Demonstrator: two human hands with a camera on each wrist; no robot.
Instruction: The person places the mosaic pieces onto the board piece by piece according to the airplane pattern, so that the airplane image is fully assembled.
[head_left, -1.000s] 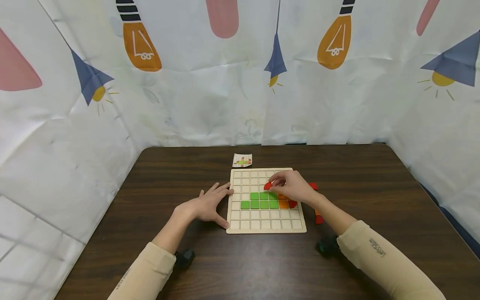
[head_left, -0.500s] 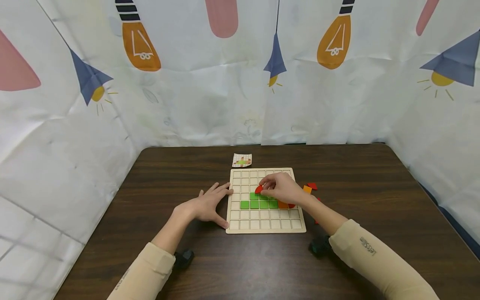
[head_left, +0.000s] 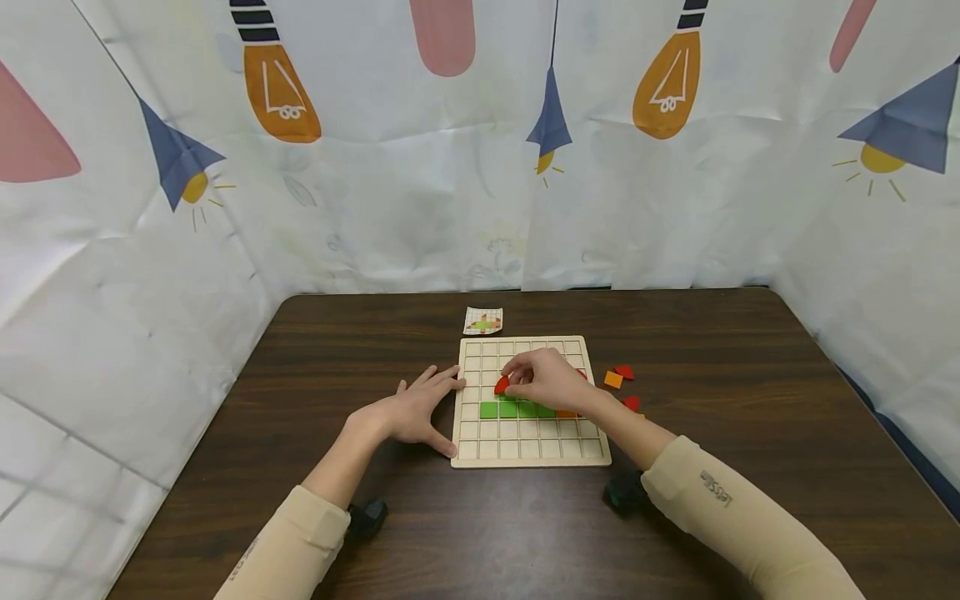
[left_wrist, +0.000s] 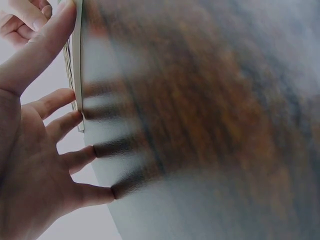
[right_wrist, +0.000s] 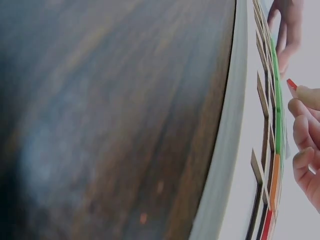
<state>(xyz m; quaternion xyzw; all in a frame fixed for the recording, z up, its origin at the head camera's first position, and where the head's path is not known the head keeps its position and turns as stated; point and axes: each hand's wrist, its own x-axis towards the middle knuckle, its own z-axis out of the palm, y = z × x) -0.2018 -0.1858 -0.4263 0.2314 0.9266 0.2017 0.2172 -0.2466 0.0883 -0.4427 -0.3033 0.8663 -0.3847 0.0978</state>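
My right hand [head_left: 546, 379] pinches a red quarter-round tile [head_left: 502, 385] between thumb and fingers, just over the left end of the upper green row. The wooden grid board [head_left: 510, 452] lies flat under it, holding green tiles [head_left: 508, 410] and, partly behind the wrist, orange and red ones. In the right wrist view the red tile's edge pokes out past the thumb, above the board. My left hand [head_left: 416, 408] is spread along the board's left edge, thumb and fingertips touching it or the tabletop beside it, as the left wrist view shows.
Beyond the board lies a small pattern card [head_left: 483, 321]. Loose tiles sit to its right on the dark table [head_left: 360, 333]: an orange square [head_left: 613, 380], a red piece [head_left: 624, 372] and others partly covered by the right forearm.
My right hand has carried the red tile leftward and slightly nearer across the board. Loose tiles at the right have come out from behind the forearm. The left hand stays put.
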